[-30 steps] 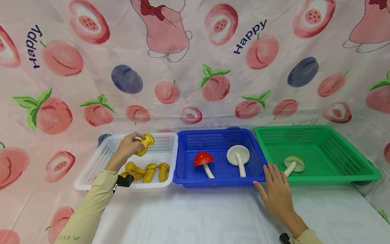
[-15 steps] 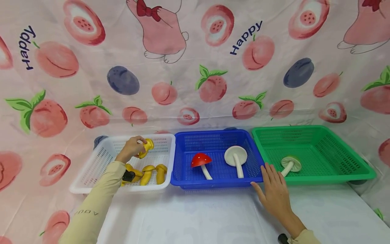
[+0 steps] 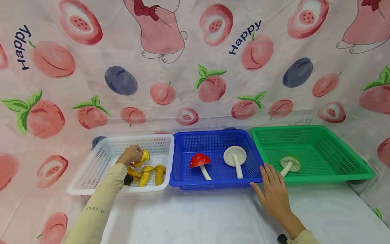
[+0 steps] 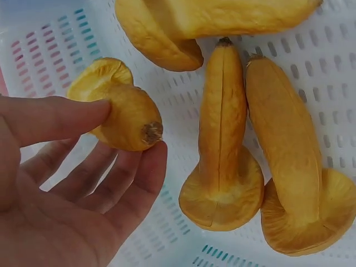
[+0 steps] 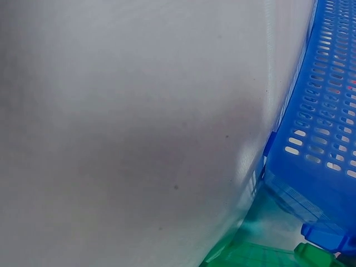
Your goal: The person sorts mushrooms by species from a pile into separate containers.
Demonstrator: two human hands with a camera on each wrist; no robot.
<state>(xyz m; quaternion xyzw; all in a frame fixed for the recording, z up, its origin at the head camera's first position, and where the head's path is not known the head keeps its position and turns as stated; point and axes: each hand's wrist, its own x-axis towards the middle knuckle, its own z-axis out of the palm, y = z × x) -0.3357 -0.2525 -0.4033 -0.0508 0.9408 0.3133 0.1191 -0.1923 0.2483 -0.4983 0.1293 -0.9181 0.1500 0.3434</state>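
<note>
My left hand point(image 3: 134, 156) is low inside the white basket point(image 3: 91, 171) and pinches a yellow mushroom point(image 3: 144, 158). In the left wrist view the thumb and fingers of that hand point(image 4: 130, 136) hold the mushroom point(image 4: 103, 78) by its stem, just above the basket floor. Three more yellow mushrooms point(image 3: 149, 172) lie beside it, and they also show up close point(image 4: 222, 144). My right hand point(image 3: 272, 193) rests flat on the white table cover with straight fingers. Its fingertips reach the front corner where the blue basket point(image 3: 213, 184) and the green basket point(image 3: 335, 178) meet.
A red mushroom point(image 3: 199, 161) and a white mushroom point(image 3: 235, 157) lie in the blue basket. A pale green-capped mushroom point(image 3: 289, 164) lies in the green basket. The right wrist view shows only the table cover and the blue basket's wall point(image 5: 322, 139). A fruit-print cloth hangs behind.
My left hand has lowered the yellow mushroom from above the white basket's far rim down toward the other mushrooms. The right hand has stayed in place.
</note>
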